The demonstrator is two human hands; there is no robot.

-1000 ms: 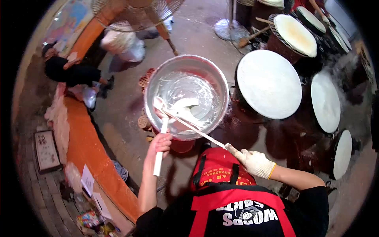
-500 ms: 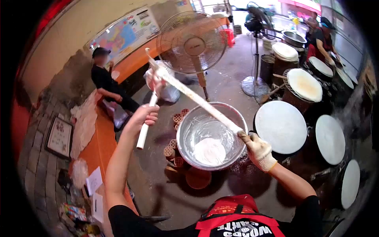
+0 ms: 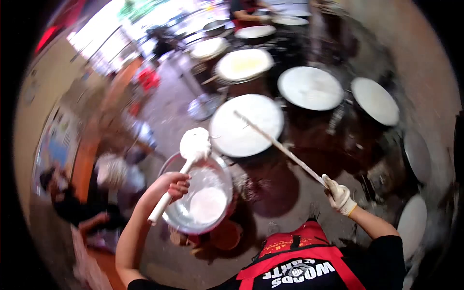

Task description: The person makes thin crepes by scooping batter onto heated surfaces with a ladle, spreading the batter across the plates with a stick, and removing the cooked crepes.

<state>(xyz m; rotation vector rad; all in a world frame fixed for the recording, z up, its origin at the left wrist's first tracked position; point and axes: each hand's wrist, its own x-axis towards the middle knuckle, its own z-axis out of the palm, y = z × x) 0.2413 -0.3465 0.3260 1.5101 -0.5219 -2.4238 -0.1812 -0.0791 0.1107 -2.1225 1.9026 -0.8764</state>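
In the head view my bare left hand (image 3: 173, 186) is closed round the white handle of a tool (image 3: 160, 208). A lump of wet white dough or batter (image 3: 195, 143) covers the tool's head, which is held above the rim of a metal basin (image 3: 166, 212). White batter (image 3: 208, 205) lies in the basin. My right hand (image 3: 340, 195), in a pale work glove, grips one end of a long wooden stick (image 3: 290, 153). The stick's far end points over the nearest round white griddle (image 3: 247, 126); whether it touches is unclear.
More round griddles (image 3: 311, 88) (image 3: 375, 101) stand ahead and to the right. A pale flatbread (image 3: 244, 64) sits on a stand further off. A co-worker (image 3: 246, 14) is at the far griddles, and another person (image 3: 77, 198) sits left beside the orange counter (image 3: 82, 169).
My view has swung right toward the griddles. The stick has moved from over the basin to over the nearest griddle. The dough-covered tool head is now apart from the stick.
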